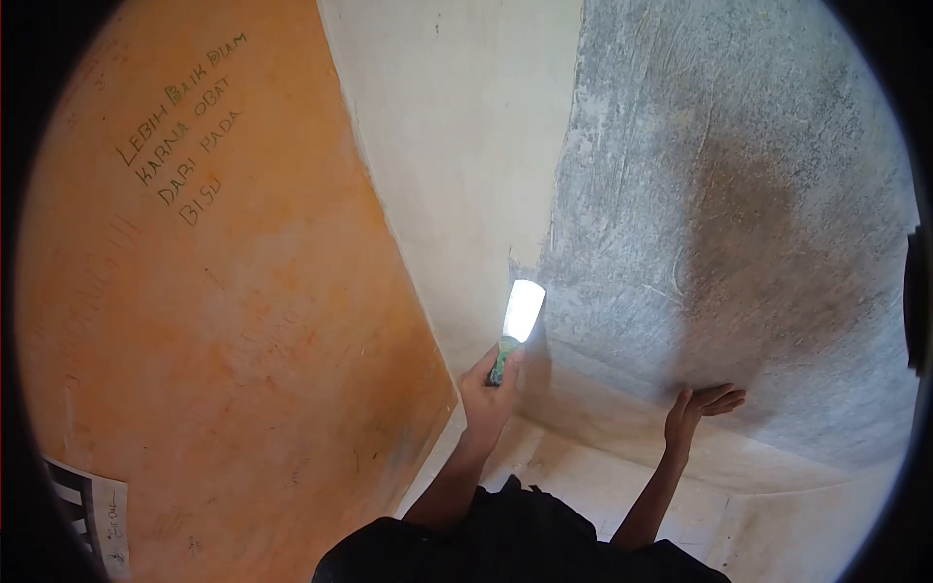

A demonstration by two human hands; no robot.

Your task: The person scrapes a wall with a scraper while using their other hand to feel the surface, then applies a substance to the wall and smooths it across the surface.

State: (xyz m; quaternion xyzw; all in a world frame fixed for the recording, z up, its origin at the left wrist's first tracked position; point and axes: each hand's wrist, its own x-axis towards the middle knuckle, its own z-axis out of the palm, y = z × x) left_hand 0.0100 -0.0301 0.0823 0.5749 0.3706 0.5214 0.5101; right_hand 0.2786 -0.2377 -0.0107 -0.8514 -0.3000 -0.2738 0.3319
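My left hand [489,400] is wrapped round the green handle of a putty knife [525,309]. Its broad blade points up and glares white with reflected light. The blade overlaps the edge where a pale smooth strip [457,155] meets the rough grey part of the wall [641,214]. To the right, my right hand [696,413] is raised with its fingers stretched out toward the lower grey wall, and nothing is in it.
An orange wall [233,321] with handwriting runs along the left and meets the pale strip at a corner. At lower left hangs a black-and-white paper [102,515]. Below the grey area lies a paler band of wall [622,418]. A dark object [915,301] shows at the right edge.
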